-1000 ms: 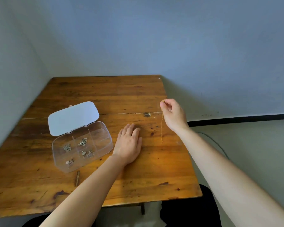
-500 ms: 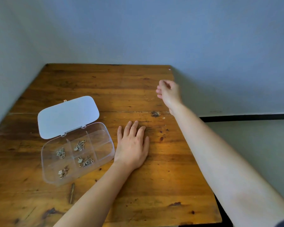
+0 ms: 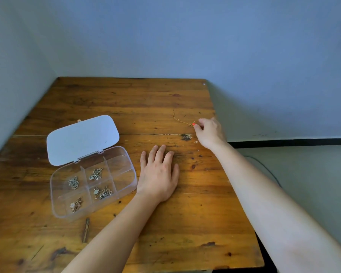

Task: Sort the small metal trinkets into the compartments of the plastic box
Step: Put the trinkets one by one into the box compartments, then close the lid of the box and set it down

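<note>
A clear plastic box lies open on the left of the wooden table, its white lid folded back. Small metal trinkets sit in several of its compartments; the two right-hand compartments look bare. A thin gold chain with a red bead lies stretched on the table near the right edge. My right hand pinches the chain's bead end. My left hand rests flat, palm down, just right of the box, holding nothing.
The table stands in a corner, with walls close behind and on the left. Its right edge is just beyond my right hand, with floor and a thin cable below. A dark splinter-like mark lies in front of the box.
One second ago my right hand held the chain dangling above the table. It has since moved farther back, and the chain now lies laid out on the wood. The left hand stayed flat.
</note>
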